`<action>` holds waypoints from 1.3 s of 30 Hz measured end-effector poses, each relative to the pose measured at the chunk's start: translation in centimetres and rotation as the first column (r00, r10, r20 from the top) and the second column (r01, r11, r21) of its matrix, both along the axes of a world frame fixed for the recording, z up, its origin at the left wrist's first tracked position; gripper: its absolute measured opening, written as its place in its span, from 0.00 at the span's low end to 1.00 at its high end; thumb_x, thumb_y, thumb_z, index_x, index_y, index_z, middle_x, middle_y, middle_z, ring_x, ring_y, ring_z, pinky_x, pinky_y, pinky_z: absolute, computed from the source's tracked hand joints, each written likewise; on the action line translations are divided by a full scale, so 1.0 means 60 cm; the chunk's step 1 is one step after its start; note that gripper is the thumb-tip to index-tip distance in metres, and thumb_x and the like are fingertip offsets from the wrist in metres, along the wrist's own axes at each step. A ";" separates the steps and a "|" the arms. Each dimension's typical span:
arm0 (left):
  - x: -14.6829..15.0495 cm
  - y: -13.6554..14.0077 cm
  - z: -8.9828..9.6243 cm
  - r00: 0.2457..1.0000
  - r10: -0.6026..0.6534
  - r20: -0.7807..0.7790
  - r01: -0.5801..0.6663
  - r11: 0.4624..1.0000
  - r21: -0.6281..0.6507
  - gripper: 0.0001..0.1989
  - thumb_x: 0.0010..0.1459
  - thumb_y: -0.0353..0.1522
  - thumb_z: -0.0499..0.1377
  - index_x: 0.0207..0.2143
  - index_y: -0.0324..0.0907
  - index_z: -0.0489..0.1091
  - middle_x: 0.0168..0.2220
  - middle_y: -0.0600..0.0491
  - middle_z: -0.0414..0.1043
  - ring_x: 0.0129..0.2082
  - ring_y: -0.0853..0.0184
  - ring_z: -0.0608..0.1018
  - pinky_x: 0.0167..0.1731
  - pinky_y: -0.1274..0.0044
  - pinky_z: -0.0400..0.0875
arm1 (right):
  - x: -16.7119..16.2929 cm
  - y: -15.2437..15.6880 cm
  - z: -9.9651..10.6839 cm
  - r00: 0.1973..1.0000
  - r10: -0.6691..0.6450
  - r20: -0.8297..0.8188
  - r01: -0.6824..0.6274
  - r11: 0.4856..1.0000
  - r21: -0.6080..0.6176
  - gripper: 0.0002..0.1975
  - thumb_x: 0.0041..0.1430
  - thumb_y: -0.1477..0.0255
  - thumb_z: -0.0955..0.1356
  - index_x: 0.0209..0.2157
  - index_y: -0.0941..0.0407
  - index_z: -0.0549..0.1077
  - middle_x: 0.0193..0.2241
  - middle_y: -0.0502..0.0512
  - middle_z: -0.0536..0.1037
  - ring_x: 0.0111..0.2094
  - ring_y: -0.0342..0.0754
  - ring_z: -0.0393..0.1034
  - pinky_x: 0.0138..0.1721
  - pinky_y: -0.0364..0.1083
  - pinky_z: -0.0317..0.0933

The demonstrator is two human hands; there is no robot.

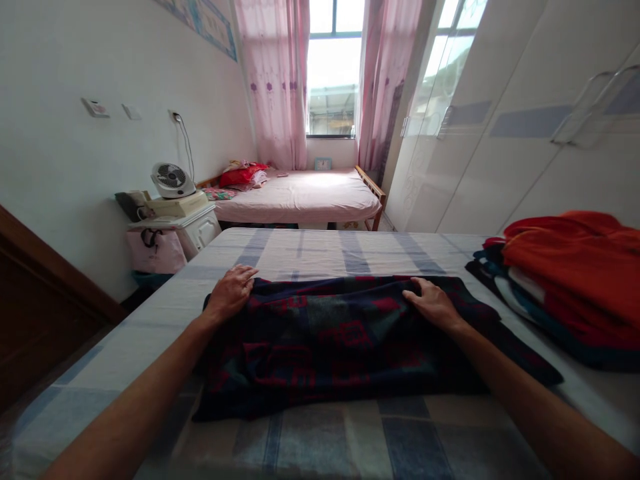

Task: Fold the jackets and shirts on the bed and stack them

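Note:
A dark garment (330, 333), navy and green with red geometric patterns, lies folded in a wide strip across the bed in front of me. Its cloth is a little wrinkled, and one dark part (520, 347) sticks out to the right, beyond my right forearm. At the garment's far left corner rests my left hand (233, 292), its fingers stretched out along the edge. My right hand (433, 301) touches the far edge on the right, thumb and fingers somewhat apart on the cloth. Whether the garment is a sweater or something else, I cannot tell.
The bed's sheet (320, 440) is checked white and blue. To the right stands a pile of folded clothes (575, 267), orange on top. Beyond are a second bed (300, 193), a bedside cabinet (200, 227) with a fan (173, 180), and a white wardrobe (525, 87).

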State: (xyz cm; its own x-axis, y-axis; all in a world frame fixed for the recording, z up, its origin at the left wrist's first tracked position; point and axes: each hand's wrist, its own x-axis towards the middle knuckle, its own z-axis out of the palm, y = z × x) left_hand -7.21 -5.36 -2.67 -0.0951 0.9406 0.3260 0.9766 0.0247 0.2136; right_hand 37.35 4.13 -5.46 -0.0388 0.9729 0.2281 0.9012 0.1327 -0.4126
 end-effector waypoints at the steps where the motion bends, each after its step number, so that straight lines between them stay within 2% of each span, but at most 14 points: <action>1: -0.007 0.008 0.000 1.000 -0.006 0.011 0.006 0.999 -0.042 0.21 0.56 0.35 0.48 0.48 0.40 0.72 0.52 0.47 0.71 0.56 0.59 0.67 0.58 0.68 0.58 | -0.002 0.000 0.001 1.000 0.012 0.028 -0.012 1.000 0.006 0.21 0.52 0.65 0.65 0.48 0.58 0.71 0.44 0.62 0.76 0.45 0.57 0.71 0.45 0.53 0.64; 5: -0.023 0.024 -0.001 0.998 0.039 0.040 -0.032 0.986 -0.161 0.19 0.54 0.37 0.49 0.42 0.44 0.75 0.43 0.51 0.78 0.45 0.63 0.76 0.46 0.76 0.69 | -0.006 -0.005 0.003 1.000 0.025 -0.009 -0.024 0.994 0.110 0.19 0.51 0.71 0.63 0.47 0.55 0.71 0.41 0.58 0.78 0.42 0.53 0.72 0.45 0.50 0.64; 8: -0.024 0.025 -0.002 0.984 0.179 0.009 -0.174 0.966 -0.191 0.18 0.53 0.35 0.48 0.37 0.44 0.76 0.37 0.47 0.79 0.37 0.58 0.79 0.37 0.72 0.72 | 0.002 -0.004 0.002 0.997 -0.016 -0.069 0.029 0.982 0.186 0.21 0.51 0.72 0.63 0.48 0.57 0.70 0.44 0.60 0.76 0.44 0.53 0.71 0.46 0.50 0.63; 10: -0.019 0.026 0.000 0.969 0.246 -0.025 -0.246 0.951 -0.185 0.18 0.53 0.35 0.48 0.35 0.42 0.76 0.34 0.43 0.78 0.34 0.53 0.79 0.33 0.68 0.72 | 0.011 0.001 0.001 0.999 -0.026 -0.038 0.032 0.988 0.151 0.20 0.51 0.73 0.63 0.48 0.59 0.70 0.44 0.62 0.76 0.44 0.54 0.71 0.46 0.50 0.63; 12: -0.010 0.025 0.004 0.965 0.257 -0.050 -0.261 0.954 -0.148 0.18 0.54 0.35 0.48 0.37 0.41 0.76 0.38 0.41 0.77 0.37 0.52 0.78 0.37 0.66 0.72 | 0.021 0.006 0.002 1.000 0.000 0.006 -0.001 0.994 0.110 0.20 0.52 0.72 0.63 0.48 0.60 0.70 0.44 0.64 0.75 0.45 0.55 0.70 0.46 0.51 0.63; 14: 0.000 0.022 0.006 0.974 0.220 -0.062 -0.225 0.971 -0.080 0.20 0.56 0.35 0.47 0.43 0.40 0.74 0.46 0.42 0.73 0.47 0.55 0.75 0.47 0.67 0.68 | 0.032 0.012 0.003 1.000 0.028 0.013 -0.029 0.992 0.124 0.21 0.54 0.69 0.63 0.49 0.60 0.69 0.45 0.64 0.74 0.47 0.55 0.69 0.47 0.51 0.63; 17: 0.008 0.012 -0.007 0.995 0.005 -0.100 -0.002 0.999 0.037 0.23 0.59 0.40 0.46 0.52 0.42 0.69 0.58 0.47 0.64 0.58 0.59 0.65 0.58 0.69 0.57 | 0.045 0.017 0.000 1.000 0.007 -0.013 -0.005 0.984 0.179 0.21 0.57 0.66 0.62 0.51 0.59 0.68 0.46 0.62 0.74 0.48 0.55 0.68 0.49 0.52 0.61; 20: 0.000 0.003 -0.038 0.976 -0.180 -0.122 0.174 0.983 -0.064 0.26 0.59 0.43 0.44 0.55 0.43 0.66 0.59 0.48 0.62 0.61 0.58 0.62 0.59 0.65 0.55 | 0.055 0.017 -0.007 0.999 0.008 0.044 -0.015 0.988 0.153 0.20 0.58 0.65 0.61 0.49 0.58 0.69 0.48 0.63 0.73 0.49 0.58 0.67 0.49 0.56 0.60; 23: -0.015 0.000 -0.054 0.983 -0.145 -0.110 0.123 0.975 -0.188 0.27 0.59 0.43 0.42 0.54 0.40 0.68 0.57 0.47 0.66 0.60 0.57 0.63 0.59 0.63 0.56 | 0.072 0.019 0.001 0.996 0.085 -0.001 -0.084 0.993 0.087 0.19 0.59 0.64 0.59 0.47 0.56 0.71 0.49 0.60 0.73 0.50 0.55 0.66 0.50 0.55 0.59; 26: -0.014 -0.005 -0.041 0.989 -0.120 -0.080 0.112 0.989 -0.100 0.28 0.60 0.44 0.41 0.52 0.41 0.69 0.57 0.47 0.66 0.60 0.55 0.62 0.59 0.63 0.57 | 0.105 0.027 0.023 0.994 0.025 -0.111 -0.010 0.990 0.139 0.21 0.61 0.64 0.57 0.49 0.57 0.70 0.49 0.60 0.73 0.50 0.52 0.67 0.52 0.50 0.59; 29: 0.006 -0.017 -0.031 0.972 -0.237 -0.013 0.236 0.971 -0.045 0.28 0.61 0.46 0.41 0.57 0.46 0.64 0.61 0.52 0.60 0.63 0.58 0.59 0.60 0.65 0.54 | 0.149 0.030 0.028 0.999 -0.048 -0.005 0.048 0.974 0.223 0.23 0.61 0.64 0.57 0.54 0.59 0.66 0.55 0.62 0.68 0.56 0.55 0.61 0.56 0.53 0.54; 33: 0.026 -0.029 -0.052 0.944 -0.330 -0.011 0.324 0.932 -0.161 0.29 0.59 0.49 0.44 0.58 0.49 0.62 0.63 0.54 0.57 0.63 0.56 0.57 0.61 0.61 0.51 | 0.196 0.022 0.001 0.990 -0.022 0.136 0.013 0.998 0.062 0.21 0.60 0.66 0.58 0.52 0.57 0.67 0.55 0.58 0.69 0.58 0.53 0.59 0.58 0.53 0.52; 36: 0.022 -0.037 -0.053 0.954 -0.298 0.041 0.300 0.934 -0.194 0.30 0.58 0.49 0.43 0.56 0.45 0.65 0.60 0.51 0.61 0.62 0.56 0.59 0.61 0.62 0.52 | 0.216 0.004 0.000 0.990 -0.053 0.133 0.049 0.998 0.029 0.21 0.59 0.68 0.58 0.50 0.60 0.69 0.53 0.62 0.70 0.55 0.53 0.62 0.56 0.51 0.55; 39: 0.013 -0.070 -0.023 0.969 -0.214 0.124 0.227 0.968 -0.109 0.28 0.59 0.48 0.43 0.53 0.44 0.67 0.57 0.52 0.66 0.60 0.58 0.64 0.60 0.65 0.54 | 0.227 -0.034 0.016 0.989 -0.086 0.117 0.080 0.995 0.060 0.23 0.60 0.66 0.56 0.51 0.63 0.68 0.53 0.66 0.69 0.55 0.55 0.62 0.55 0.51 0.54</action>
State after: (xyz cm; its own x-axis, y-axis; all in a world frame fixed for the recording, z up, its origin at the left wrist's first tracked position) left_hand -6.43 -9.58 -4.06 0.0899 0.9742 0.2071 0.9312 -0.1560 0.3295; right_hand 50.95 2.07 -4.49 0.0116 0.9600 0.2798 0.9522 0.0748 -0.2961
